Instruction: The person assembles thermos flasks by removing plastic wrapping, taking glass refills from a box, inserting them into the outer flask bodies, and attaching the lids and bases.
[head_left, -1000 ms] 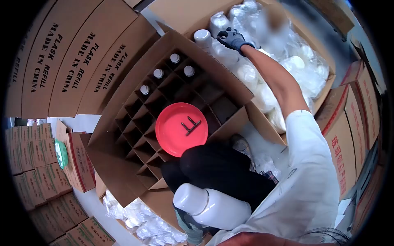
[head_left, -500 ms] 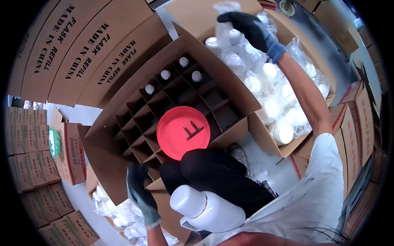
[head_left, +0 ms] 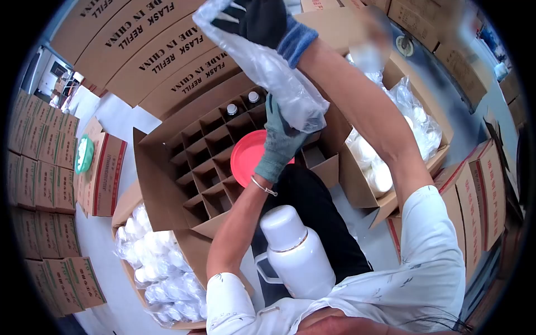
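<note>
Both my hands wear gloves and are on a long clear plastic bag point(head_left: 268, 70) over the divided carton. My right hand point(head_left: 259, 25), in a black glove with a blue cuff, is closed on its upper end near the top edge of the view. My left hand point(head_left: 279, 139), in a grey-green glove, is closed at the bag's lower end; I cannot tell what is inside. Under my left wrist a red plate point(head_left: 245, 159) is partly covered. A white flask with a handle and cup lid point(head_left: 301, 254) lies against my lap.
The carton's cardboard dividers point(head_left: 204, 151) hold flasks with silvery tops point(head_left: 232, 109). Boxes of bagged white pieces stand at right point(head_left: 416, 134) and lower left point(head_left: 159, 257). Stacked cartons point(head_left: 167, 50) rise behind. A green bowl point(head_left: 84, 153) sits on a carton at left.
My right hand has come left from the right-hand box with the plastic bag. My left hand has risen from the carton's near side to the bag. The view has shifted.
</note>
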Available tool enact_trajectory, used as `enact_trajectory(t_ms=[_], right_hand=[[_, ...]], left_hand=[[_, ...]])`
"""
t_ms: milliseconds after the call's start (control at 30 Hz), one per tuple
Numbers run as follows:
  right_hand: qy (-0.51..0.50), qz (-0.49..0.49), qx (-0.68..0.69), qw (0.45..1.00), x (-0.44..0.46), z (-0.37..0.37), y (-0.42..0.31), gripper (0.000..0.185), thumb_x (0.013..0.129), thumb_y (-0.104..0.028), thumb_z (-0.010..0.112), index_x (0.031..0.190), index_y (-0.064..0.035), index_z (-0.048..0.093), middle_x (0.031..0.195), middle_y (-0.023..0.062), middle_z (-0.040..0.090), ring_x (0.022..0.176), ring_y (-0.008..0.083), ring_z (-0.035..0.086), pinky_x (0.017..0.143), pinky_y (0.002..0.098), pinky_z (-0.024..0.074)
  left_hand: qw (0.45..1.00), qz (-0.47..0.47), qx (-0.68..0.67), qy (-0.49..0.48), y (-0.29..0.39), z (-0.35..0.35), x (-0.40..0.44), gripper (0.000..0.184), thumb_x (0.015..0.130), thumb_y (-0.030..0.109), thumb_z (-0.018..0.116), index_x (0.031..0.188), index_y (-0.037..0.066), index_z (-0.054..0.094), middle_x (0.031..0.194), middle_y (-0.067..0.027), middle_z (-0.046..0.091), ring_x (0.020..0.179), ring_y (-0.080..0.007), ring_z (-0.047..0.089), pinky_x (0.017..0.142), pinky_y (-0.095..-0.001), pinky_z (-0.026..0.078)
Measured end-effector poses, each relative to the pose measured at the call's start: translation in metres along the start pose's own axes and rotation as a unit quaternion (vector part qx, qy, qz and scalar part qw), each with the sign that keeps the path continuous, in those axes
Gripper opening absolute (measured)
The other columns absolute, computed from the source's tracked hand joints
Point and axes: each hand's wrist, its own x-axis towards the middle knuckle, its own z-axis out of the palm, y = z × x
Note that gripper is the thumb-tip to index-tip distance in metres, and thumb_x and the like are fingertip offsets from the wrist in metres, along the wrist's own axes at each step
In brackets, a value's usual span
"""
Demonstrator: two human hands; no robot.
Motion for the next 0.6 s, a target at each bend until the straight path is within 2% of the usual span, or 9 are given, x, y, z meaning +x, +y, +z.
enact_trajectory(t_ms=[100, 167, 267, 300, 333, 400, 467, 500, 600], right_hand=[[0.147, 0.075, -0.172, 0.971, -0.052, 0.013, 0.004, 0.067, 0.085, -0.042, 0.062, 0.138, -0.0063, 0.041, 0.137, 0.0092, 0.047, 0.119, 0.0217, 0.052, 0.099, 0.0361, 0.0437], [-0.062, -0.069, -0.429, 0.899, -0.101, 0.000, 0.003, 0.082, 0.078, -0.044, 0.069, 0.143, -0.0092, 0.033, 0.141, 0.0096, 0.042, 0.125, 0.0265, 0.047, 0.101, 0.0397, 0.0404], [-0.148, -0.113, -0.802, 0.567, -0.186, 0.003, 0.019, 0.077, 0.074, -0.026, 0.069, 0.141, -0.0103, 0.036, 0.138, 0.0139, 0.044, 0.123, 0.0323, 0.045, 0.103, 0.0426, 0.0373], [-0.134, -0.113, -0.875, 0.451, -0.210, -0.007, 0.029, 0.073, 0.071, -0.020, 0.069, 0.138, -0.0093, 0.042, 0.136, 0.0156, 0.046, 0.120, 0.0338, 0.048, 0.103, 0.0426, 0.0371], [-0.071, -0.102, -0.869, 0.479, -0.230, -0.039, 0.030, 0.064, 0.070, -0.016, 0.068, 0.131, -0.0082, 0.048, 0.132, 0.0163, 0.049, 0.118, 0.0342, 0.049, 0.102, 0.0414, 0.0385], [0.109, -0.050, -0.783, 0.610, -0.269, -0.098, 0.029, 0.039, 0.073, -0.012, 0.065, 0.111, -0.0047, 0.061, 0.116, 0.0162, 0.058, 0.109, 0.0321, 0.056, 0.096, 0.0386, 0.0446], [0.138, -0.032, -0.689, 0.711, -0.323, -0.122, 0.052, 0.038, 0.078, -0.017, 0.067, 0.112, -0.0030, 0.058, 0.111, 0.0143, 0.060, 0.106, 0.0265, 0.058, 0.093, 0.0351, 0.0456], [0.154, 0.009, -0.619, 0.770, -0.351, -0.129, 0.071, 0.041, 0.079, -0.019, 0.068, 0.114, -0.0019, 0.056, 0.114, 0.0136, 0.060, 0.109, 0.0246, 0.057, 0.096, 0.0343, 0.0440], [0.216, 0.008, -0.670, 0.710, -0.395, -0.036, 0.084, 0.034, 0.080, -0.020, 0.064, 0.108, -0.0013, 0.056, 0.108, 0.0165, 0.058, 0.102, 0.0304, 0.057, 0.091, 0.0363, 0.0445]], left_hand=[[0.947, -0.233, -0.214, 0.057, 0.012, -0.031, 0.017, 0.036, 0.083, 0.015, 0.067, 0.112, -0.003, 0.055, 0.101, -0.0054, 0.058, 0.089, -0.0133, 0.054, 0.075, -0.0283, 0.046], [0.905, -0.253, -0.324, 0.107, 0.010, -0.046, 0.015, 0.019, 0.084, 0.007, 0.061, 0.101, -0.001, 0.062, 0.088, -0.0041, 0.064, 0.078, -0.0149, 0.059, 0.069, -0.0291, 0.047], [0.978, 0.006, 0.203, -0.053, -0.004, -0.083, -0.014, 0.031, 0.075, -0.003, 0.055, 0.106, -0.003, 0.060, 0.095, -0.0223, 0.062, 0.087, -0.0397, 0.059, 0.077, -0.0407, 0.047], [0.988, -0.054, 0.126, -0.070, -0.008, -0.095, -0.029, 0.030, 0.083, 0.003, 0.053, 0.111, -0.002, 0.058, 0.103, -0.0192, 0.063, 0.095, -0.0350, 0.060, 0.084, -0.0407, 0.047], [0.953, -0.203, -0.221, 0.041, -0.007, -0.102, -0.045, 0.028, 0.087, 0.007, 0.050, 0.113, -0.001, 0.058, 0.106, -0.0182, 0.063, 0.099, -0.0322, 0.060, 0.087, -0.0405, 0.048], [0.686, -0.333, -0.615, 0.200, -0.014, -0.134, -0.080, 0.034, 0.097, 0.025, 0.042, 0.116, 0.002, 0.057, 0.115, -0.0152, 0.061, 0.108, -0.0241, 0.058, 0.094, -0.0392, 0.048], [0.903, -0.313, -0.263, 0.134, 0.016, -0.150, -0.123, 0.041, 0.099, 0.037, 0.042, 0.110, 0.002, 0.062, 0.102, -0.0048, 0.063, 0.083, -0.0151, 0.055, 0.079, -0.0299, 0.045], [0.927, -0.314, -0.182, 0.099, 0.028, -0.154, -0.142, 0.043, 0.099, 0.037, 0.040, 0.109, 0.002, 0.063, 0.098, -0.0048, 0.063, 0.079, -0.0137, 0.053, 0.076, -0.0287, 0.044], [0.933, -0.360, -0.007, -0.005, 0.071, -0.173, -0.193, 0.045, 0.099, 0.034, 0.036, 0.110, 0.000, 0.063, 0.100, -0.0080, 0.064, 0.083, -0.0147, 0.054, 0.076, -0.0285, 0.044]])
